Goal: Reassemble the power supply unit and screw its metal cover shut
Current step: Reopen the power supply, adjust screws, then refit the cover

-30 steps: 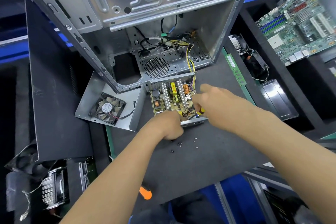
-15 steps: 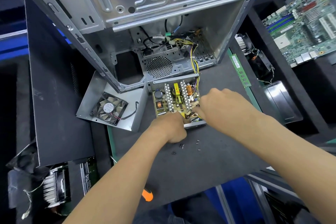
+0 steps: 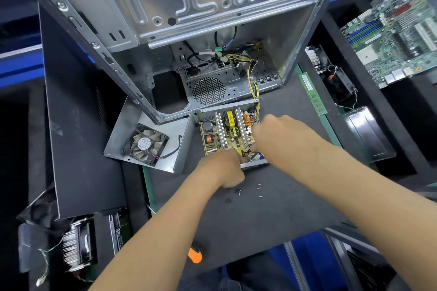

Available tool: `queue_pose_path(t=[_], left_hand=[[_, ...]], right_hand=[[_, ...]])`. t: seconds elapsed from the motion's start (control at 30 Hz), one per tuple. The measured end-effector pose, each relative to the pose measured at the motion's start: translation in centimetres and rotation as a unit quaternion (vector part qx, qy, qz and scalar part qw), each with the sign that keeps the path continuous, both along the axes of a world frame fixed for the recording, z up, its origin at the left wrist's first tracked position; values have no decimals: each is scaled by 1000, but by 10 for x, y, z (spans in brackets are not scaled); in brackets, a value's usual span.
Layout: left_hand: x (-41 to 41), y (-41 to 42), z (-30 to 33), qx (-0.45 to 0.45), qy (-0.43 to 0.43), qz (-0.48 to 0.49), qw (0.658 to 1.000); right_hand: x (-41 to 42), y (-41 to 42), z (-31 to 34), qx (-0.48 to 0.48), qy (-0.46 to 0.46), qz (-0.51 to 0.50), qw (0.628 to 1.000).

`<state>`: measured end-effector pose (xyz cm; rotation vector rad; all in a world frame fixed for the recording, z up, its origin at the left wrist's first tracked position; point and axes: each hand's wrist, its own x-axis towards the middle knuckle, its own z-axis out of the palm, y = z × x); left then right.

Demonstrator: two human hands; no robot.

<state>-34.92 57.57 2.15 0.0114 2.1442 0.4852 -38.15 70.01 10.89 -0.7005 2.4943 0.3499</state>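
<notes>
Grey steel power supply unit (image 3: 227, 134) sits open on the dark mat (image 3: 272, 208), just below the upright PC chassis (image 3: 189, 19), circuit board exposed. Left hand (image 3: 222, 168) is fisted at the unit's 6 o'clock edge; can't tell what it grips. Right hand (image 3: 276, 134) is curled over the 3 o'clock side, fingertips down among the board parts; contents hidden too. Metal cover (image 3: 146, 142) with fan (image 3: 145, 144) lies at the unit's 9 o'clock, touching it. Loose screws (image 3: 238, 192) at 6 o'clock, near the left wrist.
</notes>
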Motion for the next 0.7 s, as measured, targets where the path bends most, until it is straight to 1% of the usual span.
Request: queue_pose_path(t=[0.1, 0.17, 0.3, 0.37, 0.47, 0.5, 0.63, 0.7], left_hand=[[0, 0, 0, -1, 4, 1, 1000], [0, -1, -2, -2, 4, 2, 1000], [0, 0, -3, -4, 5, 6, 1000], [0, 1, -3, -5, 6, 5, 1000], [0, 0, -3, 0, 7, 8, 1000], [1, 0, -3, 2, 7, 10, 1000], [1, 0, -2, 6, 7, 16, 1000], [1, 0, -2, 6, 7, 14, 1000]], right_hand=[[-1, 6, -1, 18, -26, -10, 999], [3, 7, 1, 16, -11, 12, 1000], [12, 4, 6, -29, 6, 61, 998], [15, 6, 4, -26, -1, 74, 997], [13, 8, 5, -29, -34, 9, 999], [11, 8, 6, -43, -42, -8, 998], [4, 9, 3, -45, -14, -9, 999], [3, 9, 3, -22, 10, 3, 1000]])
